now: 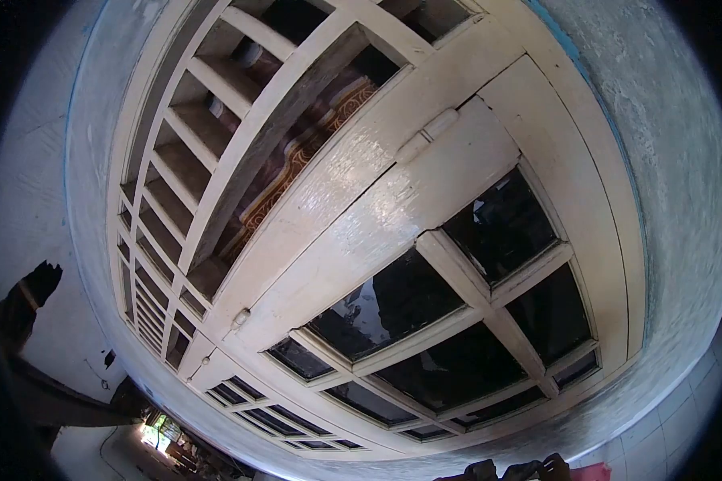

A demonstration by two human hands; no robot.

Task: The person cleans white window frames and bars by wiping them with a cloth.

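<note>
Neither of my hands is in view. A cream-painted wooden window (pixel 329 240) fills most of the head view and looks strongly tilted. Its glazed shutter (pixel 489 305) has several dark panes that reflect light, and it sits closed in the frame. Metal hinges (pixel 427 136) join the shutter to the rail above. Over that rail is an open wooden grille (pixel 208 136), with a patterned brown and purple curtain (pixel 297 152) behind it.
Grey-blue plastered wall (pixel 658 120) surrounds the window. Pale tiles (pixel 658 425) lie at lower right. Dark objects (pixel 509 470) and something pink (pixel 592 473) are cut off by the bottom edge. A bright opening (pixel 162 433) shows at lower left.
</note>
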